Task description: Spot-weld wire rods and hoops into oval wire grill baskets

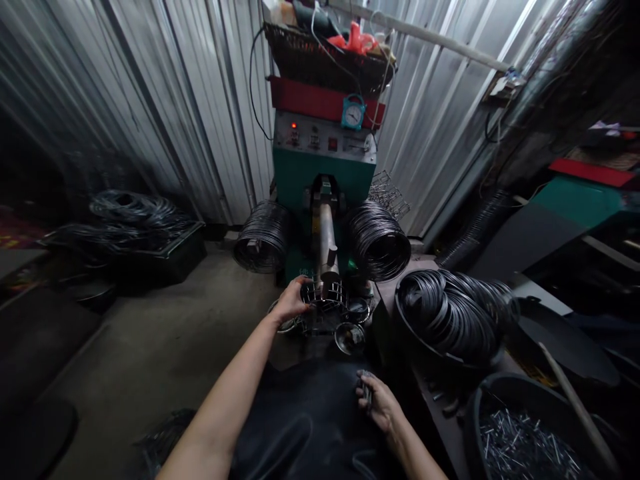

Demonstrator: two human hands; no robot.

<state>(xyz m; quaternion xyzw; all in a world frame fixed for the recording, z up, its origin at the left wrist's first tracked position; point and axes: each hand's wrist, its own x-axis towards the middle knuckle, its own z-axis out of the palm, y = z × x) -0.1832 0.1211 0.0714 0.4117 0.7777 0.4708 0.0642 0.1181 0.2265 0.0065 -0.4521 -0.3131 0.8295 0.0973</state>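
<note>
My left hand (pixel 293 300) is closed on the left edge of a round wire basket frame (pixel 325 292), which sits around the lower end of the machine's metal arm (pixel 327 233). In my right hand (pixel 379 400), held low over the dark apron (pixel 310 420), is a small bunch of short metal wire pieces (pixel 367 392). The green machine (pixel 325 163) stands straight ahead, a red light lit on its panel. Below the arm lie more round wire parts (pixel 350 338).
Wire ring stacks hang at the machine's left (pixel 263 237) and right (pixel 383 240). On the right stand a tub of wire rings (pixel 450 317) and a bucket of short wire pieces (pixel 525 440). A box of wire (pixel 175 247) stands at the left.
</note>
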